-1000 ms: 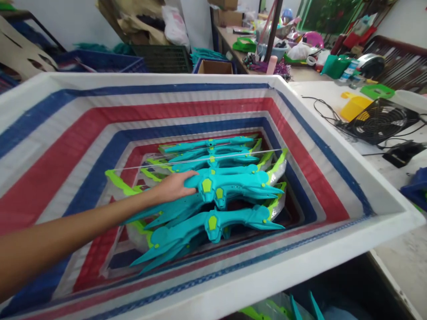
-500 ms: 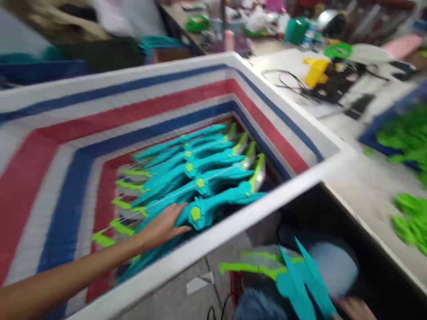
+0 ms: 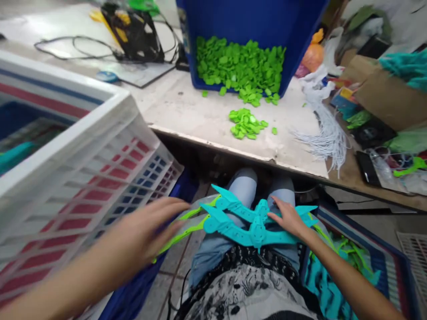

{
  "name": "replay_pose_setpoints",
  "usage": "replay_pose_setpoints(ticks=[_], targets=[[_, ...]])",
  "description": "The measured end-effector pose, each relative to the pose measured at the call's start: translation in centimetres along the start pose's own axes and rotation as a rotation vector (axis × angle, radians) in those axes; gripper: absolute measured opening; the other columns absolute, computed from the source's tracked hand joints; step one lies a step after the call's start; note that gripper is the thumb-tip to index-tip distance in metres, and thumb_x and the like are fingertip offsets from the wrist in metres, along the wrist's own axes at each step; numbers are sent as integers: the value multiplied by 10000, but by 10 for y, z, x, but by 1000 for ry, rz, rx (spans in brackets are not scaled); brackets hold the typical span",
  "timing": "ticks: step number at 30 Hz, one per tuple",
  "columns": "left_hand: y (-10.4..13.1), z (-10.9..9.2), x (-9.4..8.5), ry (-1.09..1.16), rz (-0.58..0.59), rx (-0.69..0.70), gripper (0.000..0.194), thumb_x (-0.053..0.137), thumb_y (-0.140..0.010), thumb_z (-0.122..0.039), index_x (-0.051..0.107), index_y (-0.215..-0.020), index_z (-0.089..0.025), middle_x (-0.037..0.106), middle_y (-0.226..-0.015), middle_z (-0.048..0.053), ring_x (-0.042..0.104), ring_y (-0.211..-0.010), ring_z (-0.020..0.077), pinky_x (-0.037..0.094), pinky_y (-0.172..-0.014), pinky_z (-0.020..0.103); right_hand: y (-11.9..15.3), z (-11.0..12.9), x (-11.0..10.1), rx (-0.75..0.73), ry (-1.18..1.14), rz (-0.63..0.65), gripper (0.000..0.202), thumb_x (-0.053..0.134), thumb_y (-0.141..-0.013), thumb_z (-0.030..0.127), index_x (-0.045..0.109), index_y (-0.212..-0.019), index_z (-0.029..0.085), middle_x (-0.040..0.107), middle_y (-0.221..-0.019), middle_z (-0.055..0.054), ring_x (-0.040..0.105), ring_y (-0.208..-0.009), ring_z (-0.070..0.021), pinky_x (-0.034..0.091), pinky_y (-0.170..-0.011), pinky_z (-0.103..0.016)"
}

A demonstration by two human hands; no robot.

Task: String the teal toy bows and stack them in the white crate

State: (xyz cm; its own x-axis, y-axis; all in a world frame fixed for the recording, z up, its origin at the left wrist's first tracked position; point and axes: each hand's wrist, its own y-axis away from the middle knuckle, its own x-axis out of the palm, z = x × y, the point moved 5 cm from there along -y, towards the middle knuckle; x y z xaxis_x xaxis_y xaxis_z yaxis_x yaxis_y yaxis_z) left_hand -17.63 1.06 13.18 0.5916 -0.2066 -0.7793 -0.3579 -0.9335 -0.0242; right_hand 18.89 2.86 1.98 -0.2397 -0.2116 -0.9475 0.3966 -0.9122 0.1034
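Two turquoise bow-shaped plastic pieces (image 3: 258, 229) with lime-green curved ends lie across my lap, side by side. My right hand (image 3: 285, 215) rests at the middle of the farther piece, thumb and finger apart on either side of its raised hub. Near the left green ends (image 3: 195, 229) is my left hand (image 3: 156, 226), blurred, its fingers stretched out and apart; whether it touches them is unclear.
A white crate (image 3: 110, 146) stands at the left. On the table (image 3: 200, 120) are a blue bin (image 3: 253, 22) of green pieces, a small green pile (image 3: 247, 123) and white strings (image 3: 328, 133). A blue crate (image 3: 376, 249) with turquoise pieces sits at lower right.
The view has swung right, from the crate's inside to my lap and the table. My left hand has left the turquoise pieces in the crate. The two pieces now lie flat across my lap.
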Motion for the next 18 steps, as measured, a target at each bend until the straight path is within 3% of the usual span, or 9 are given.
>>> replay_pose_setpoints(ticks=[2,4,6,8,10,14,16,18], targets=[[-43,-43,55,-24,162,100,334,480,-889,-345,611,-1174,-231,646,-1183,67,609,-1071,230,500,-925,345,9,-5,6,-12,-10,-7,589,487,-912,466,375,-1424,197,639,-1178,-133,604,-1037,-264,477,-880,-428],[-85,-72,119,-45,305,111,456,572,-839,-301,528,-1271,-163,575,-1299,149,529,-1214,283,442,-1004,399,15,0,6,-48,30,-86,632,530,-888,461,363,-1434,191,609,-1214,-151,571,-1078,-289,456,-905,-457],[-114,-82,178,-51,484,44,590,625,-813,-356,455,-1326,-118,590,-1260,197,553,-1182,321,458,-961,416,25,11,4,-92,94,-210,602,554,-875,427,412,-1403,175,564,-1261,-173,518,-1134,-321,430,-924,-487],[-129,-80,217,-45,636,-35,615,612,-821,-411,435,-1329,-112,664,-1105,179,626,-1050,328,488,-863,404,40,22,7,-138,129,-298,474,515,-900,336,481,-1343,173,560,-1250,-169,501,-1135,-316,425,-912,-472],[-137,-73,231,-17,671,-77,600,602,-822,-450,450,-1304,-127,690,-995,139,654,-955,313,488,-796,372,56,32,18,-194,114,-306,384,435,-921,218,521,-1291,157,616,-1115,-145,549,-1001,-261,452,-821,-399],[-159,-57,226,10,529,-95,605,573,-837,-479,430,-1322,-147,687,-976,114,654,-930,284,472,-769,329,59,39,25,-247,83,-202,311,414,-885,125,616,-1121,124,630,-767,-68,530,-692,-194,425,-663,-330],[-178,-54,224,-34,486,-71,623,546,-857,-482,396,-1361,-149,686,-1000,128,650,-964,291,469,-783,330,29,34,3,-257,74,-182,233,433,-886,159,664,-921,167,608,-693,-48,511,-656,-187,404,-648,-323],[-197,-58,226,-78,484,-12,625,540,-863,-480,394,-1377,-157,682,-1044,148,638,-1016,309,467,-816,343,-25,22,-39,-223,67,-254,267,412,-918,204,660,-822,185,616,-728,-62,518,-707,-194,396,-666,-321]])
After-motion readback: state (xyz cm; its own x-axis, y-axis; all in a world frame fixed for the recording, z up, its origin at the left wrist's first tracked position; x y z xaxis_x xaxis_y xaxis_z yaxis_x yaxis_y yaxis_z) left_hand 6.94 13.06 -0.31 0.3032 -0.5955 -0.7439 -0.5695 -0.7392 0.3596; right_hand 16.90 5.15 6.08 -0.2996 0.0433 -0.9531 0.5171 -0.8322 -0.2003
